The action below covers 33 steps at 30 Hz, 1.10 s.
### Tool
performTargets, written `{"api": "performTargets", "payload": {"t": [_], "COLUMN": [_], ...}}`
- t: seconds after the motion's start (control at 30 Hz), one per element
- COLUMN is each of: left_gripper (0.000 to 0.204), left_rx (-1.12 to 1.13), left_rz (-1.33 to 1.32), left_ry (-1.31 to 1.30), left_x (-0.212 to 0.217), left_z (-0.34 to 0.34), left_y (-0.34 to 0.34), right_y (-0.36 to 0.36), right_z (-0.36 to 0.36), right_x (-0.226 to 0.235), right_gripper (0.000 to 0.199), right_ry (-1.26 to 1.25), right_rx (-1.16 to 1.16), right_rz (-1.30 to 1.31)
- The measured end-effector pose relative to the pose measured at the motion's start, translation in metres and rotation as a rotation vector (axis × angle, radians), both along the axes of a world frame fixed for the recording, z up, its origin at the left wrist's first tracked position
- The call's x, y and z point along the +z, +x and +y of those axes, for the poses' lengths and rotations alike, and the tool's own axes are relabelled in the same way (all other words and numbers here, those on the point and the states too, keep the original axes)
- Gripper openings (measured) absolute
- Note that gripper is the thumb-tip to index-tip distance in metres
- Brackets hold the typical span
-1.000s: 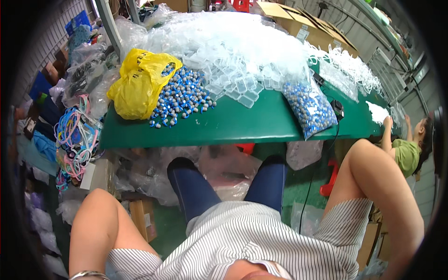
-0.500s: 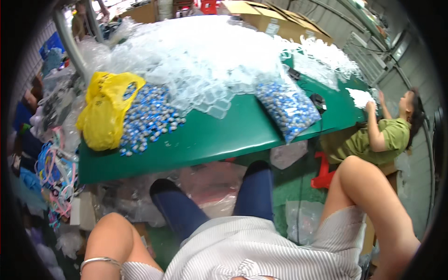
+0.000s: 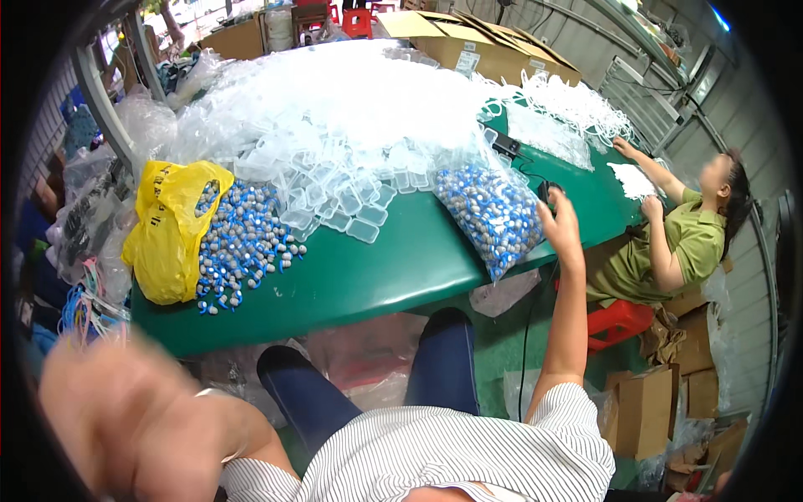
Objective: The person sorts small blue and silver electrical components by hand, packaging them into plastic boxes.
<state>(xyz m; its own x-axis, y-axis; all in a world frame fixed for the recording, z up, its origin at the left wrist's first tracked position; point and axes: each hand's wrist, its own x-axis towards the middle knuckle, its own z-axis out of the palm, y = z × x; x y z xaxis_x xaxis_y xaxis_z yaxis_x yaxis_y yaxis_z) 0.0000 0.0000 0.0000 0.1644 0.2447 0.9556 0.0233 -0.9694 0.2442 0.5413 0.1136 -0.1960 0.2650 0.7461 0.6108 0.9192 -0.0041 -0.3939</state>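
Worktable [image 3: 368, 272] with a green top, viewed from the head camera. The black corded device [image 3: 547, 189] is placed toward the right of the front edge, just beside the clear bag [image 3: 488, 219] filled with blue-and-grey pieces. The device is met, or nearly met, by the fingertips of the right hand [image 3: 564, 224]; the fingers are partly bent, and whether a grasp is closed cannot be told. The left hand [image 3: 125, 410] is raised at lower left, close to the camera; its state, and anything held in it, is obscured by blur.

Progress is judged to be slight: the device appears to be reached but not yet lifted. One share of the pieces is bagged, while a loose pile [image 3: 242, 251] is left unpacked beside the yellow plastic bag [image 3: 171, 243]. Clear plastic cases [image 3: 347, 201] are left heaped behind, and no pieces are seen inside the foremost ones.

The device is compact, dark and partly covered by the fingers, so its exact kind cannot be told. A black cable [image 3: 526, 343] is seen hanging below the edge nearby.
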Motion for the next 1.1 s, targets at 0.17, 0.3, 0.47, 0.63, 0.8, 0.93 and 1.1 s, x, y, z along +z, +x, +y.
{"api": "performTargets", "payload": {"t": [0.17,0.3,0.47,0.63,0.8,0.93,1.1], "left_gripper": [0.051,0.094,0.105,0.061,0.051,0.058,0.058], "left_rx": [-0.482,-0.633,-0.662,-0.599,-0.655,-0.66,-0.806], "left_rz": [-0.06,-0.033,-0.113,-0.188,-0.234,-0.245,-0.315], "left_ry": [-1.145,-1.629,-1.784,-1.712,-1.64,-1.645,-1.594], "left_x": [-0.14,-0.222,-0.225,-0.222,-0.24,-0.243,-0.251], "left_z": [0.096,0.13,0.149,0.152,0.155,0.148,0.151], "left_y": [0.157,0.256,0.311,0.327,0.331,0.33,0.326], "right_y": [0.007,0.013,0.004,0.008,0.025,-0.007,-0.013], "right_z": [-0.007,-0.013,-0.022,-0.017,-0.013,-0.023,-0.004], "right_x": [-0.03,-0.048,-0.08,-0.089,-0.093,-0.06,-0.063], "right_gripper": [0.041,0.042,0.063,0.068,0.045,0.041,0.048], "right_ry": [-0.081,0.031,0.054,0.303,0.336,0.325,0.534], "right_rx": [-0.083,-0.211,-0.293,0.071,0.175,0.255,0.422], "right_rz": [0.069,0.112,0.53,1.372,1.682,1.566,1.482]}}
